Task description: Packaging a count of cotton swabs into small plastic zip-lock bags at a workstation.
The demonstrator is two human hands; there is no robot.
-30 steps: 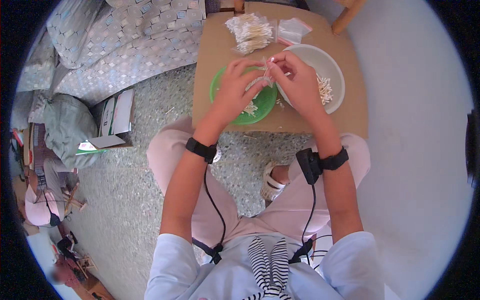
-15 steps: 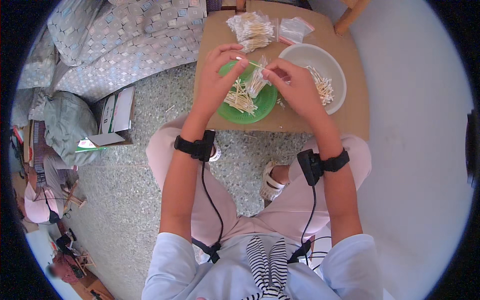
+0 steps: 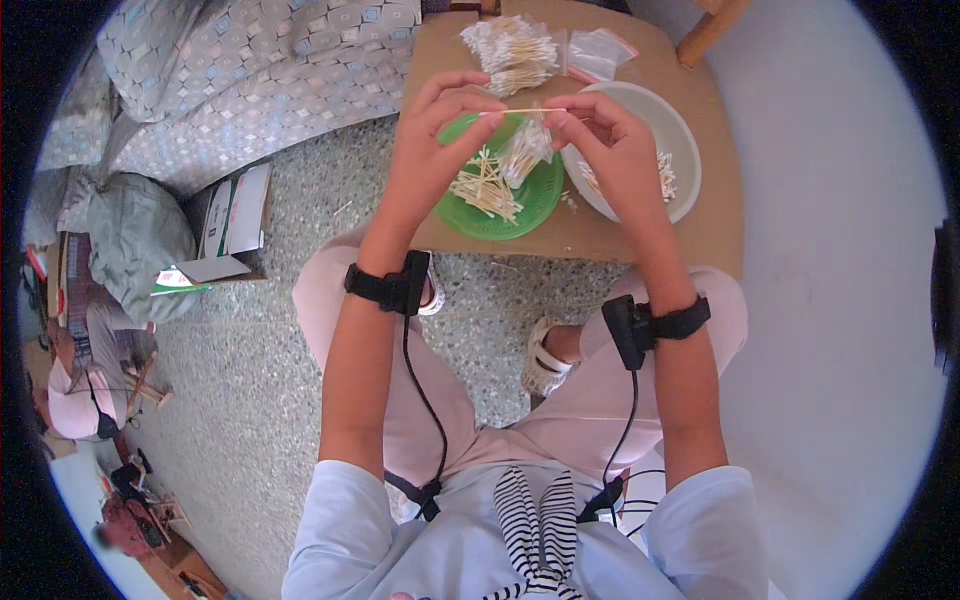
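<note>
A slender cotton swab [image 3: 522, 111] with a straight, pale stick lies nearly level between the left hand [image 3: 440, 130] and right hand [image 3: 607, 135], each pinching one end, above the round green plastic basket [image 3: 547, 207]. Loose swabs [image 3: 484, 190] crisscross inside, near a crinkled clear plastic bag [image 3: 523, 155] of swabs. A smooth white bowl [image 3: 668, 122] stands just beside, on the matte brown desk [image 3: 640, 243].

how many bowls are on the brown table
2: a green bowl, partly behind the left hand, and a white bowl to its right, partly behind the right hand. No others show, though something small could be hidden.
</note>
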